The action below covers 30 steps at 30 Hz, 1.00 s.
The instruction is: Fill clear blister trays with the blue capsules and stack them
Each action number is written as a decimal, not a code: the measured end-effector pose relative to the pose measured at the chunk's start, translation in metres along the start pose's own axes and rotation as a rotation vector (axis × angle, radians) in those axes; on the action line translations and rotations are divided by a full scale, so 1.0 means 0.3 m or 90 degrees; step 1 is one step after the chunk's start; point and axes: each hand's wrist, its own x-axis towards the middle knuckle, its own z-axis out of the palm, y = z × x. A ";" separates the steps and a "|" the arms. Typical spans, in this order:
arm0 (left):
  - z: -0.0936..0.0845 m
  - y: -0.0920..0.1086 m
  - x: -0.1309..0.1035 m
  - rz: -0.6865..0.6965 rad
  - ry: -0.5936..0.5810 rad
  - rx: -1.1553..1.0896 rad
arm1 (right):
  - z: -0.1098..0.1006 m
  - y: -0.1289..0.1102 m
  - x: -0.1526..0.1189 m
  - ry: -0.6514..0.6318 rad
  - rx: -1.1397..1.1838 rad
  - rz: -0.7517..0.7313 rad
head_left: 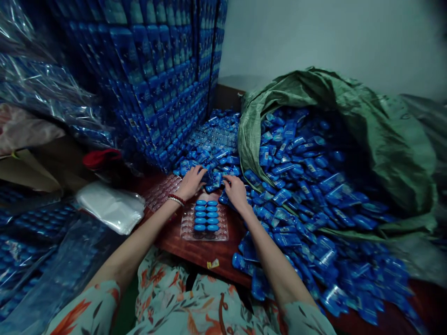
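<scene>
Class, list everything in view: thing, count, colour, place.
Loose packs: uncountable, blue, mostly right
Sack: one, green, right
Near tray: one, clear, centre
Blue pieces: ten, blue, in near tray
Other trays: uncounted, clear, left
Stacked packs: uncounted, blue, left
Plastic bags: uncounted, clear, left
Red item: one, red, left
Cardboard: uncounted, brown, left
Table: one, reddish-brown, centre
Scrap: one, yellow, table's front
Wall: one, pale, back
Floral clothing: uncounted, pale green, bottom
Bracelets: uncounted, red, white, left wrist
Left grip: one, bare hand, centre
Right grip: one, bare hand, centre
</scene>
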 end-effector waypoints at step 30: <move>-0.003 -0.025 0.075 0.028 -0.076 -0.095 | -0.026 0.023 -0.119 0.066 0.396 0.125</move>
